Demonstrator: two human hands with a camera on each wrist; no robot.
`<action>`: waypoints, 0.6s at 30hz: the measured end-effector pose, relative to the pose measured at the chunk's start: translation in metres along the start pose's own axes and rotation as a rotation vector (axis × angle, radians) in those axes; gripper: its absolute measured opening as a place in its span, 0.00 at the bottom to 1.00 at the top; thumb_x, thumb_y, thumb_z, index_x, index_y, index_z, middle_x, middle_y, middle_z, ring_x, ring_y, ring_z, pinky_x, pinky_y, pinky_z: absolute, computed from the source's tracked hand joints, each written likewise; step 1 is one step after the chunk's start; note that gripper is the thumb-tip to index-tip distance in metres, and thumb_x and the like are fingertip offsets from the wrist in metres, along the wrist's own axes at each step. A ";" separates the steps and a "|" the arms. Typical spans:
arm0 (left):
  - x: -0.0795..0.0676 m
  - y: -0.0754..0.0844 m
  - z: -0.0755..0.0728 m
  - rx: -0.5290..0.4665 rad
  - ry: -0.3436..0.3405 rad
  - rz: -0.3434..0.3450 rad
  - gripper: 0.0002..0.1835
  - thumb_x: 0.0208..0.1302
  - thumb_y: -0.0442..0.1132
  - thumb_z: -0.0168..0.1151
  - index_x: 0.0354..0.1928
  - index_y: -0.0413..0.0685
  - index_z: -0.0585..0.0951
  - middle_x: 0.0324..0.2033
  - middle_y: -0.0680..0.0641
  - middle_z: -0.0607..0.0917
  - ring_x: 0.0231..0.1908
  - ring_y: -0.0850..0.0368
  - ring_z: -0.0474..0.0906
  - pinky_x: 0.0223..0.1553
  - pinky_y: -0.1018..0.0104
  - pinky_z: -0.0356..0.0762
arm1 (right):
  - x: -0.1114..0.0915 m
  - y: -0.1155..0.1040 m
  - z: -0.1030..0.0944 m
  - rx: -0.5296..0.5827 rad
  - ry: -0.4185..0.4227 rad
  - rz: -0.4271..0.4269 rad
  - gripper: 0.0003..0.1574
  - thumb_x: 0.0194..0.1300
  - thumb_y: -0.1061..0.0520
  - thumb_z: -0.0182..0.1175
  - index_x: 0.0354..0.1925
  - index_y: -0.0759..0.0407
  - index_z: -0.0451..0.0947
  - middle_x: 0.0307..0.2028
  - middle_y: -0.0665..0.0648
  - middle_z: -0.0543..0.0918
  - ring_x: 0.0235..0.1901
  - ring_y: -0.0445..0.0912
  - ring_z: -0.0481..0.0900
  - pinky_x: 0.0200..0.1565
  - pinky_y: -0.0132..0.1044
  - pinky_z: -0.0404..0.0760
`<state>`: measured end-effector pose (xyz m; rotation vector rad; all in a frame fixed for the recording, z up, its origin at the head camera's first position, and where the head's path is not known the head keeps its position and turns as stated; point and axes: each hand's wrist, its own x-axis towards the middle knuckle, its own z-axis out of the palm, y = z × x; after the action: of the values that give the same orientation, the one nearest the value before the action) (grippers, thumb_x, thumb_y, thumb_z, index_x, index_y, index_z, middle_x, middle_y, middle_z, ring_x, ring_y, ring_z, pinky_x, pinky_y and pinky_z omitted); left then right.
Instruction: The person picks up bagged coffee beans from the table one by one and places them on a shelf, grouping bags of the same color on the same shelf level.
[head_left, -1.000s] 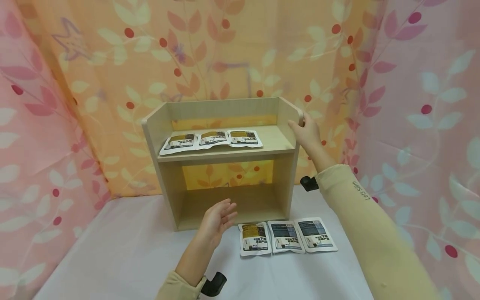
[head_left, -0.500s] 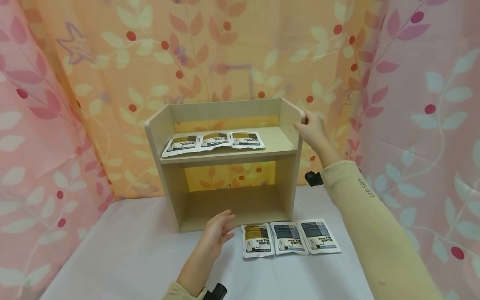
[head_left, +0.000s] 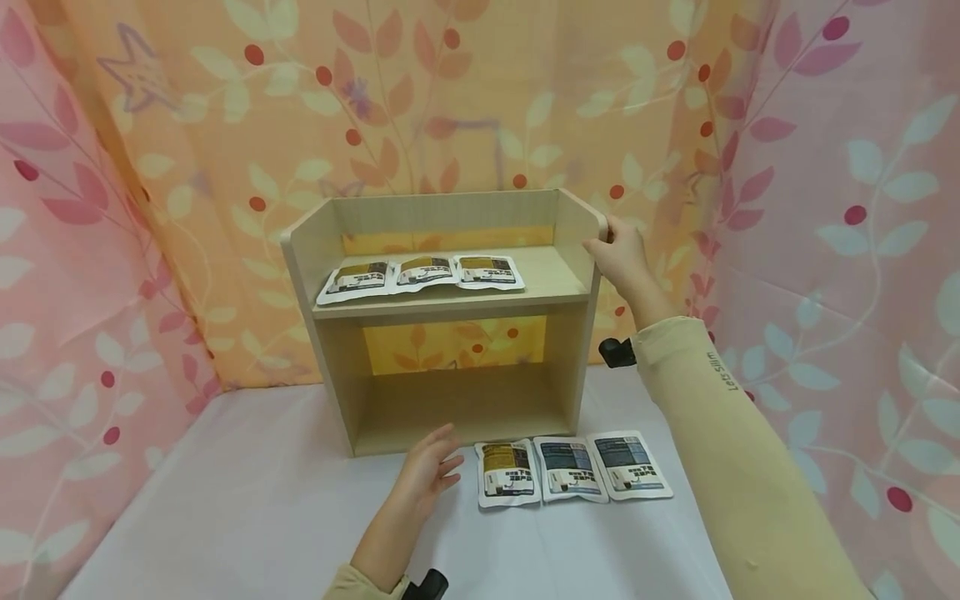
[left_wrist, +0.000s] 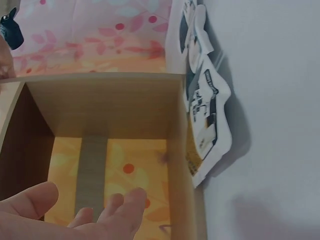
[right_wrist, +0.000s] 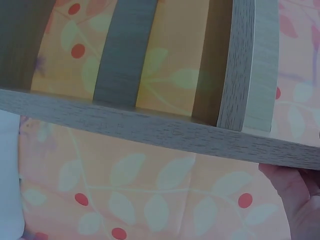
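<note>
A small two-tier wooden shelf (head_left: 442,313) stands on the table. My right hand (head_left: 624,257) grips the top front corner of its right side panel; in the right wrist view that hand (right_wrist: 295,195) shows at the panel's outer face, its other fingers mostly hidden. My left hand (head_left: 426,471) hovers before the lower compartment, palm turned inward, fingers loosely extended and holding nothing. Right of it, three flat printed pouches with white edges lie in a row on the table, the nearest a yellow-brown pouch (head_left: 508,475). Another three pouches, including a middle pouch (head_left: 423,273), lie along the upper board.
The table wears a white cloth (head_left: 247,492). Behind the shelf hangs an orange leaf-print curtain (head_left: 450,100), with pink curtains (head_left: 840,250) at both sides. The row of table pouches lies close against the shelf's front right foot.
My left hand has drawn back slightly, down and to the left in the head view. The right hand stays at the shelf's corner, its thumb shifted a little outward. The pouches stay put.
</note>
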<state>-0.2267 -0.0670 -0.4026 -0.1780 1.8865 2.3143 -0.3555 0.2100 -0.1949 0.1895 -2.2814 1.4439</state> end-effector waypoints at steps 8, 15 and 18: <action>0.005 -0.019 0.002 0.014 -0.014 -0.041 0.31 0.70 0.34 0.50 0.70 0.29 0.56 0.67 0.25 0.57 0.62 0.27 0.61 0.62 0.38 0.61 | 0.001 -0.001 0.001 -0.002 0.017 0.007 0.24 0.67 0.62 0.51 0.61 0.66 0.71 0.52 0.68 0.76 0.47 0.53 0.74 0.50 0.47 0.77; 0.009 -0.031 0.004 0.066 0.011 -0.080 0.31 0.69 0.34 0.51 0.69 0.26 0.56 0.65 0.25 0.62 0.58 0.30 0.66 0.57 0.45 0.69 | 0.001 -0.003 0.001 0.002 0.015 0.009 0.25 0.67 0.64 0.51 0.62 0.65 0.70 0.53 0.68 0.76 0.48 0.54 0.73 0.52 0.48 0.77; 0.011 -0.036 0.003 0.093 0.019 -0.110 0.31 0.69 0.34 0.52 0.68 0.25 0.57 0.64 0.26 0.63 0.57 0.31 0.67 0.54 0.48 0.72 | 0.000 -0.003 0.001 0.002 0.012 0.006 0.26 0.67 0.64 0.51 0.63 0.65 0.69 0.54 0.69 0.76 0.49 0.55 0.73 0.53 0.49 0.76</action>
<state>-0.2306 -0.0562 -0.4387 -0.2871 1.9363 2.1570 -0.3552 0.2078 -0.1927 0.1745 -2.2725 1.4462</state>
